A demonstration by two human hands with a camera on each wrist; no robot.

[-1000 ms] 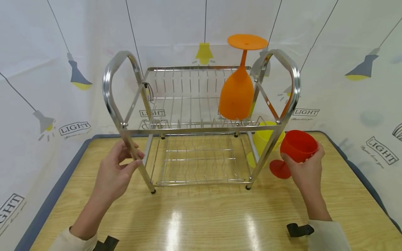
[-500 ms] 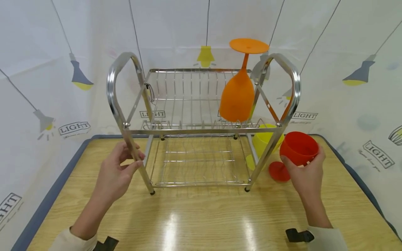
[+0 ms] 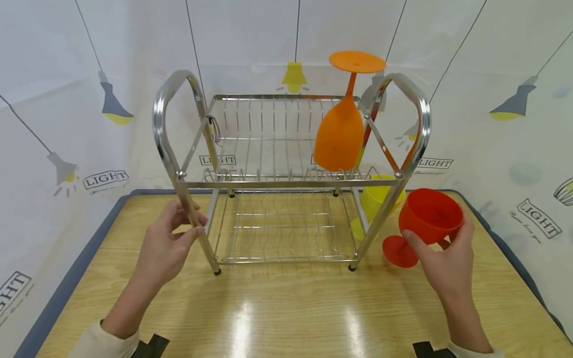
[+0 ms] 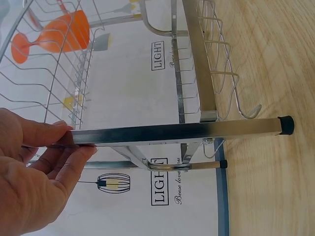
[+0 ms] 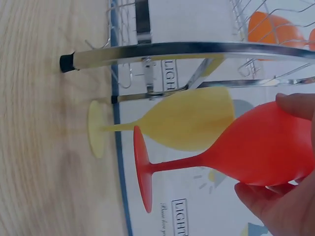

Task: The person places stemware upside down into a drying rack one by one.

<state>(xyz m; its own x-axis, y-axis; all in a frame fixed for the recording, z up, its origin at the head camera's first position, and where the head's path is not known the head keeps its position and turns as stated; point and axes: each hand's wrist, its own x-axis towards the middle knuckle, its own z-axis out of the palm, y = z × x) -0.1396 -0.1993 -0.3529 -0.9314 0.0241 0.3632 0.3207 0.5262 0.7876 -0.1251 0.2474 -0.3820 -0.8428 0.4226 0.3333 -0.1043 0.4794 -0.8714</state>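
A red wine glass [image 3: 427, 219] stands upright, tilted slightly, in my right hand [image 3: 449, 271], whose thumb and fingers grip its bowl. Its foot is off the table in the right wrist view. With thumb and fingertips, my left hand [image 3: 165, 251] pinches the front left leg of a two-tier metal dish rack [image 3: 286, 185]. Upside down at the right end of the upper tier sits an orange wine glass [image 3: 340, 134]. A yellow wine glass [image 5: 189, 118] stands upright on the table beside the rack's right side, partly hidden by the rack leg in the head view.
The rack rests on a wooden table [image 3: 286, 308] with black feet. Behind it hangs a white sheet [image 3: 250, 40] printed with lamps. A bare wire lower tier [image 3: 284, 227] lies between the legs.
My right hand has lifted the red wine glass and brought it slightly toward me and to the right. The left hand stays on the rack leg.
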